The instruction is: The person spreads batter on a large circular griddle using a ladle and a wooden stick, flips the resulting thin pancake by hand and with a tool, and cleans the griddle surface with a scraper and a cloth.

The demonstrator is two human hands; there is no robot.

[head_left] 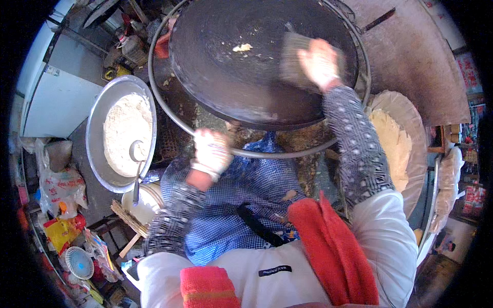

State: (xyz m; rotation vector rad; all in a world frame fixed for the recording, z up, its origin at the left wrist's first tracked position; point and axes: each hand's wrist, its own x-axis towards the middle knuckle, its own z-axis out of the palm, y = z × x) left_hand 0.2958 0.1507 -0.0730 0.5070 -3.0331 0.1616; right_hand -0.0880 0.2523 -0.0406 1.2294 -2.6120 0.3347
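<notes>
A large round black griddle [231,77] fills the top middle, with pale crumbs [242,47] of food on it. My right hand [319,62], blurred by motion, presses a flat greyish-brown pad or cloth [294,56] onto the griddle's right side. The pad's exact kind is smeared. My left hand [211,151], in a light striped glove, is closed around the grey metal ring [172,115] that circles the griddle, at its near left side. Patterned dark sleeves cover both forearms.
Left of the griddle stands a metal basin [95,159] of pale batter or flour with a ladle [137,177] in it. A plastic-lined basket [418,154] holding tan pieces sits at right, below a brown board [411,61]. A white bucket [146,205] stands near my left arm.
</notes>
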